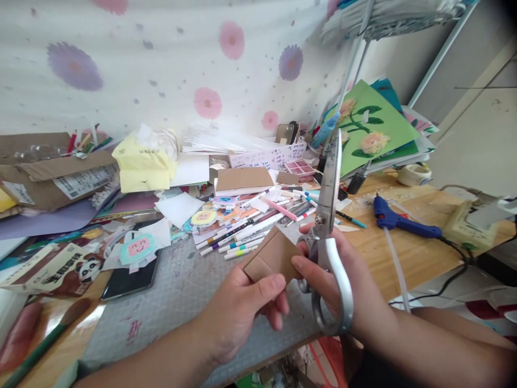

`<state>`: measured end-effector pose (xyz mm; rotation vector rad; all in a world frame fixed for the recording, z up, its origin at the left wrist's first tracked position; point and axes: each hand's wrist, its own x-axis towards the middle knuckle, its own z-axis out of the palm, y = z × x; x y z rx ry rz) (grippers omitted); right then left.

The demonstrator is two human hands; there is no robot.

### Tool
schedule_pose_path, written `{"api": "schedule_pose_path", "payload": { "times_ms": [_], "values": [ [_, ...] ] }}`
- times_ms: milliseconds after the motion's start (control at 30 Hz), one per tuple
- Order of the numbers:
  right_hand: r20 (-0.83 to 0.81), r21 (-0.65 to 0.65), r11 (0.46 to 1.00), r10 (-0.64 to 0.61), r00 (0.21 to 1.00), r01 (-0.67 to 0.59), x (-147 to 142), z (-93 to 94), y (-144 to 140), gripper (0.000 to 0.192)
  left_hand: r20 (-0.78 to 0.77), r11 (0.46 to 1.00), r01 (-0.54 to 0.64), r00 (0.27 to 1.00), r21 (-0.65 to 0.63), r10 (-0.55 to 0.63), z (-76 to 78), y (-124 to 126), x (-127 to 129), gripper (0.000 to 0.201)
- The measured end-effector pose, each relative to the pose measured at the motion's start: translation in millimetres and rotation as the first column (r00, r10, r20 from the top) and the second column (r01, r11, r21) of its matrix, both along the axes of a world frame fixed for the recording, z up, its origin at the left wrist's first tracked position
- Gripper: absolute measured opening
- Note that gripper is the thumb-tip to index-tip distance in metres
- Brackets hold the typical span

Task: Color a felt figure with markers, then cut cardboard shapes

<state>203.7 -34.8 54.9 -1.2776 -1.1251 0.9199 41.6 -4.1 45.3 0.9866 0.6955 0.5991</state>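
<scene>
Between thumb and fingers, my left hand grips a small folded piece of brown cardboard above the grey cutting mat. My right hand is closed around silver metal scissors, whose blades point upward and look closed. The right thumb also presses on the cardboard's right corner. The fingers behind the scissors and cardboard are partly hidden. Beyond the hands lies a heap of marker pens with paper scraps and small coloured paper cutouts.
A blue glue gun with its cord lies right, near a power strip. A green flower card leans at the back right. On the left are a cardboard box, a panda-printed pack, a dark tablet-like slab and a brush.
</scene>
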Motion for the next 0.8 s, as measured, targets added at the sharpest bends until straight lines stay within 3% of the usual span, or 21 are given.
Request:
{"api": "schedule_pose_path", "payload": {
  "times_ms": [200, 400, 500, 600, 700, 800],
  "values": [
    [-0.083, -0.006, 0.99, 0.138, 0.987, -0.139, -2, -6.1, 1, 0.034, -0.062, 0.993, -0.022, 0.998, 0.115, 0.029, -0.5, 4, -3, 0.028],
    [-0.176, -0.033, 0.987, 0.152, 0.973, -0.16, 15, -4.3, 8, 0.038, -0.147, 0.976, 0.127, 0.984, 0.179, -0.102, 6.0, 11, -9, 0.012],
    [-0.188, -0.079, 0.975, 0.188, 0.964, -0.206, 20, 0.0, 8, 0.042, -0.184, 0.954, 0.182, 0.973, 0.238, -0.14, 8.6, 15, -11, 0.024],
    [-0.096, -0.095, 0.975, 0.192, 0.977, -0.201, 20, 4.4, 6, 0.041, -0.186, 0.949, 0.207, 0.969, 0.237, -0.165, 10.0, 19, -11, 0.03],
    [-0.03, -0.074, 0.987, 0.14, 0.99, -0.142, 17, 8.5, 3, 0.038, -0.14, 0.973, 0.164, 0.98, 0.161, -0.142, 10.2, 18, -9, 0.025],
    [-0.077, -0.056, 0.996, 0.068, 0.995, -0.072, 16, 8.0, 2, 0.038, -0.032, 0.996, 0.003, 0.999, 0.086, 0.0, 7.5, 11, -5, 0.019]
  ]
}}
